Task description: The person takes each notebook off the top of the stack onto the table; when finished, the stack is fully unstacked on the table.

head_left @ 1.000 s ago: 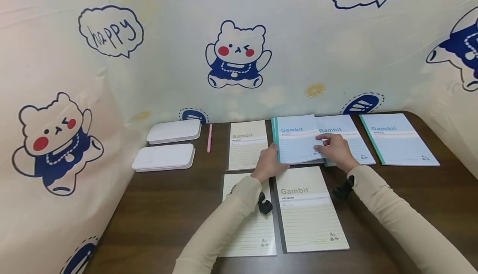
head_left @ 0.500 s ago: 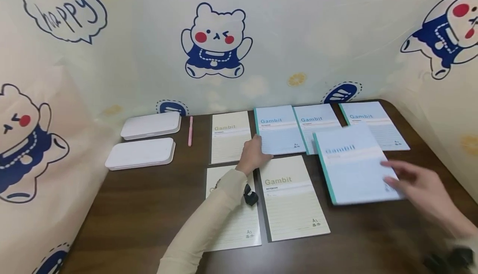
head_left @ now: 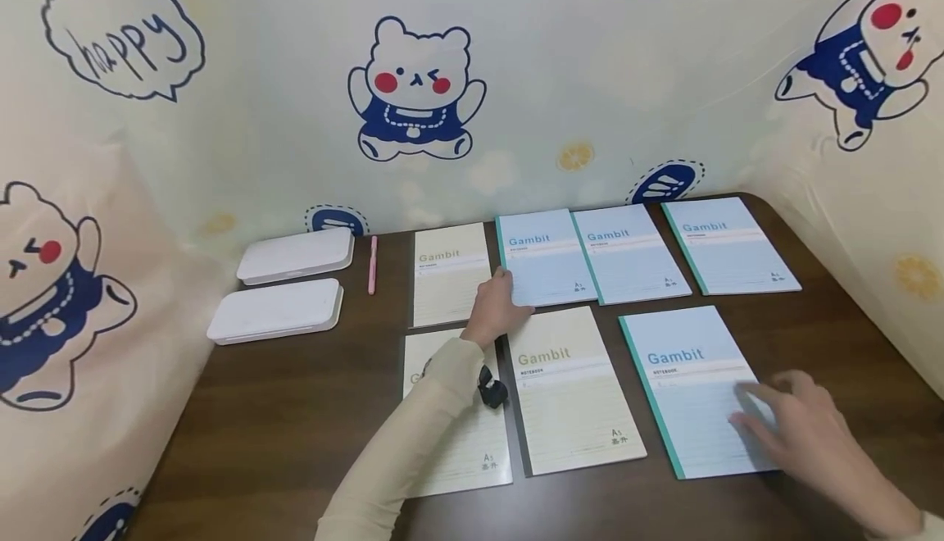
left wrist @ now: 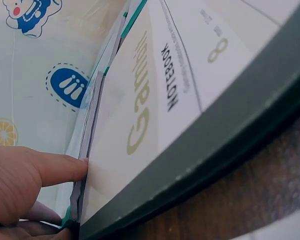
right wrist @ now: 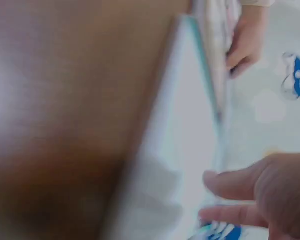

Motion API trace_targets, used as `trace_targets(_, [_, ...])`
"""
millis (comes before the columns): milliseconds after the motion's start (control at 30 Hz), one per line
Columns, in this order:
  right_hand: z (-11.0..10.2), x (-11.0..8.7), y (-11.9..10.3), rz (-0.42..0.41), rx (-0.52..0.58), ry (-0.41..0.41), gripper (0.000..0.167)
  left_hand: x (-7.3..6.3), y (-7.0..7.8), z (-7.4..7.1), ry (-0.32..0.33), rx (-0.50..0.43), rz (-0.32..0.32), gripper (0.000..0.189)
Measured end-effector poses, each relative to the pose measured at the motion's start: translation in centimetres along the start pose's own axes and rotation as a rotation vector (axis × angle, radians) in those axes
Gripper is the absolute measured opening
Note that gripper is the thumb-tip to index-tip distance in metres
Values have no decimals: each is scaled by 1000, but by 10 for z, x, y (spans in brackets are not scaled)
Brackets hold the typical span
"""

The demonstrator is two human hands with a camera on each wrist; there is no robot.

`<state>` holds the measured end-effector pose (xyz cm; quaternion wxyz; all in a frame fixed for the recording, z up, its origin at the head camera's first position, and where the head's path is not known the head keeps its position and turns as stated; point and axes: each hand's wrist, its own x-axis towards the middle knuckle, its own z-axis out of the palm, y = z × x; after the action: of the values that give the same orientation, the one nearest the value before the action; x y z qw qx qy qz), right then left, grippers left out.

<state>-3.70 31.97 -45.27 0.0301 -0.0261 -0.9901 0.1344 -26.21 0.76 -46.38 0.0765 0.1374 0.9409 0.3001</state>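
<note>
My left hand [head_left: 496,307] rests at the lower left corner of a blue notebook [head_left: 546,254] in the back row. Its fingers lie by the teal spine and its thumb by the bottom edge; the left wrist view shows the thumb [left wrist: 65,167] extended, with the other fingers partly hidden. On the front right lies another blue notebook [head_left: 686,410], flat on the table. Just over its right side hovers my right hand [head_left: 807,426], thumb and fingers spread with nothing between them. In the blurred right wrist view the thumb [right wrist: 230,185] is apart from the forefinger.
Two more blue notebooks [head_left: 630,254] [head_left: 730,246] lie in the back row. Cream notebooks [head_left: 578,410] [head_left: 450,279] [head_left: 457,459] lie left of centre. Two white cases [head_left: 276,311] [head_left: 295,256] and a pink pen [head_left: 372,266] sit at the back left. A patterned curtain backs the table.
My right hand has carried the top blue notebook from the back stack to the front right, laid it flat and let go. The left hand has stayed at the back notebook's corner.
</note>
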Motion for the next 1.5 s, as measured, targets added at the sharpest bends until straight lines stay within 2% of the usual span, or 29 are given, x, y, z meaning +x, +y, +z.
trace_targets(100, [-10, 38, -29, -127, 62, 17, 41, -3, -5, 0, 16, -22, -12, 78])
trace_targets(233, [-7, 110, -75, -225, 200, -86, 48, -6, -9, 2, 35, -61, -38, 79])
trace_targets(333, [11, 154, -103, -258, 181, -176, 60, -7, -8, 5, 35, -68, -39, 79])
trace_targets(433, [28, 180, -120, -272, 84, -183, 67, -7, -6, 6, 35, -55, -12, 77])
trace_targets(533, [38, 189, -127, -216, 58, -134, 67, -4, -3, 5, 56, -35, 24, 73])
trace_targets(667, [42, 187, -126, -184, 75, -84, 62, -3, 0, 4, 78, -31, 43, 69])
trace_targets(933, [47, 180, -125, -230, 87, -19, 51, -3, -1, 1, 56, -27, 12, 69])
trace_targets(1000, [47, 179, -125, -239, 112, 2, 51, -4, -2, 1, 50, -30, 4, 71])
trace_targets(1133, [43, 182, -126, -233, 256, -11, 54, -4, -2, 0, 44, -29, 1, 70])
trace_targets(1233, [39, 188, -126, -169, 359, -76, 61, -5, -2, -1, 42, -34, 14, 68])
trace_targets(1333, [38, 194, -124, -45, 422, -135, 68, -5, -2, -1, 34, -27, 15, 69])
trace_targets(1500, [41, 200, -118, 165, 543, -125, 71, -5, -1, -2, 36, -12, 1, 73])
